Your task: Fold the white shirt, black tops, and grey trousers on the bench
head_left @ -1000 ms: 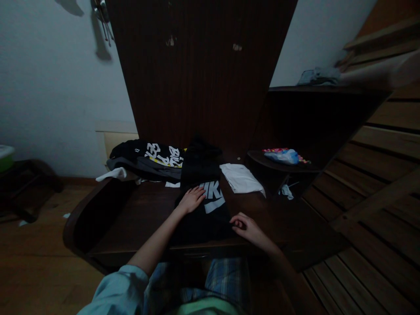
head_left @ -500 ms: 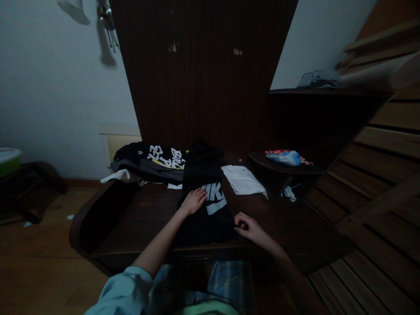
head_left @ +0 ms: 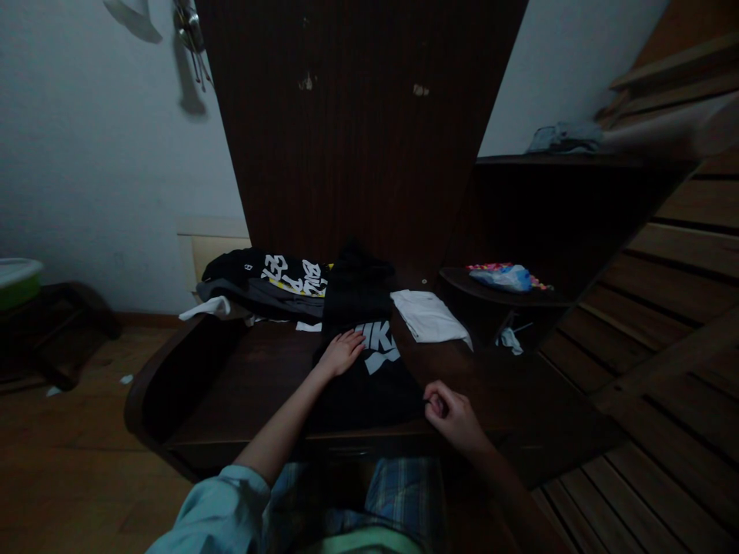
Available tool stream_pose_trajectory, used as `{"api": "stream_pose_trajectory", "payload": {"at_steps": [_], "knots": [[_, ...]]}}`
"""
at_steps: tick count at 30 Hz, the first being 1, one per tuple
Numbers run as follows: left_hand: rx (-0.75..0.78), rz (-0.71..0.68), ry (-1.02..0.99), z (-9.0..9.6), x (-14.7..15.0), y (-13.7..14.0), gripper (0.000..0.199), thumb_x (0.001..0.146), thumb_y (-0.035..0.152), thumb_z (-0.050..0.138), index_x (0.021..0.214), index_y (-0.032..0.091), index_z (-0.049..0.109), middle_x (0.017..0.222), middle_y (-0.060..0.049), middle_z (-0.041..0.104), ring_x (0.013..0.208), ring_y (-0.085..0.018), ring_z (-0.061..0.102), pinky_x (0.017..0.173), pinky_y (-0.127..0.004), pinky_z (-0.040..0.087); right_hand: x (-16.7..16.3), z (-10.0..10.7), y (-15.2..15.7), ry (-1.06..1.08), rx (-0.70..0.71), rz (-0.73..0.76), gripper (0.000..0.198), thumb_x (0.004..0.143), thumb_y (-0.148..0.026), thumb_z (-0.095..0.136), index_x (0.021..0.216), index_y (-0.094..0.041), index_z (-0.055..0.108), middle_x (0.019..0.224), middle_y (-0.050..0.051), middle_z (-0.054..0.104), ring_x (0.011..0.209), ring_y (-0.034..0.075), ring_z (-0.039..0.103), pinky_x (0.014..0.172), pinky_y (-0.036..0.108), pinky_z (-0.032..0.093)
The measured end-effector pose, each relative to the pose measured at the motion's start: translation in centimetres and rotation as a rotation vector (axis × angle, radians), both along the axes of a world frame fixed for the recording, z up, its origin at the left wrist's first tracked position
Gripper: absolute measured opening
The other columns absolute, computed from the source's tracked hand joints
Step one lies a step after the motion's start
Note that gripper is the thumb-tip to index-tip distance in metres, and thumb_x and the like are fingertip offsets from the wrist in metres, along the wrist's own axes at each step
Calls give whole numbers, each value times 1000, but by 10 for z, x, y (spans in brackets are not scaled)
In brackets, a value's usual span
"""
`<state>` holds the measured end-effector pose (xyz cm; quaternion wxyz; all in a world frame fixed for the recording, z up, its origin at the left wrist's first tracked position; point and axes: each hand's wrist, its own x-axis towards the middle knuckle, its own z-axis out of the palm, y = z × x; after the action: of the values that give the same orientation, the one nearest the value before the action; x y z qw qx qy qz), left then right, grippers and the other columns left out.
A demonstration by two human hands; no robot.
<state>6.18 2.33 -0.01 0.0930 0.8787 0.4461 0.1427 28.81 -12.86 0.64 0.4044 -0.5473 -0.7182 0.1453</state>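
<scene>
A: What is the largest thing here?
B: A dark wooden counter, directly in front of the person.

A: And on it?
B: A black garment with pale lettering, lying mid-counter. Its long axis runs away from the person, from the counter's front edge towards the back panel.

A: Where are the hands?
B: The left hand rests flat and unclenched on the garment, beside the lettering. The right hand is at the near right corner, fingers curled, pinching the cloth. Both touch it, so neither is nearer; the garment lies between them, mostly to the right hand's left.

A: What differs from half a second ago?
B: The right hand is farther right, drawing that corner outward. The left hand keeps its place. Smallest change: the pale bar under the letters, straight then, now bends.
</scene>
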Motion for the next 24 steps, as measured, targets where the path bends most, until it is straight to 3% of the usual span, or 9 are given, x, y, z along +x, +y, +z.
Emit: {"api": "stream_pose_trajectory", "payload": {"at_steps": [4, 8, 12, 16, 24], "knots": [[-10, 5, 15, -1, 0, 0, 43, 89, 38, 25, 125, 22, 42, 135, -3, 40, 127, -18, 28, 103, -39, 23, -4, 8, -8, -220, 17, 47, 10, 66, -12, 45, 68, -21, 48, 52, -5, 41, 46, 9, 41, 47, 21, 34], [-15, -4, 27, -2, 0, 0, 43, 89, 38, 25, 127, 23, 39, 137, -3, 36, 128, -18, 25, 103, -39, 22, -29, 15, -7, -246, 141, 119, 7, 73, -15, 48, 76, -19, 52, 70, 2, 53, 67, 14, 52, 61, 25, 42], [-28, 9, 35, 0, 0, -1, 43, 89, 37, 25, 128, 24, 38, 138, -3, 35, 128, -17, 25, 103, -39, 22, -53, 9, -3, -321, 102, 283, 22, 68, -18, 59, 90, -20, 56, 87, 6, 59, 83, 19, 54, 73, 32, 45], [-24, 4, 27, 0, 1, -1, 43, 89, 37, 25, 127, 22, 39, 137, -3, 36, 128, -17, 26, 103, -39, 22, -58, -1, 0, -361, 100, 275, 17, 71, -14, 57, 86, -19, 59, 84, 6, 61, 80, 19, 56, 71, 33, 46], [4, 18, -22, -2, 0, -1, 42, 89, 35, 27, 125, 20, 42, 136, -6, 37, 126, -18, 29, 102, -38, 24, -68, 1, -1, -187, 230, 192, 15, 82, -18, 46, 85, -20, 60, 76, 5, 61, 74, 17, 55, 67, 30, 45]]}}
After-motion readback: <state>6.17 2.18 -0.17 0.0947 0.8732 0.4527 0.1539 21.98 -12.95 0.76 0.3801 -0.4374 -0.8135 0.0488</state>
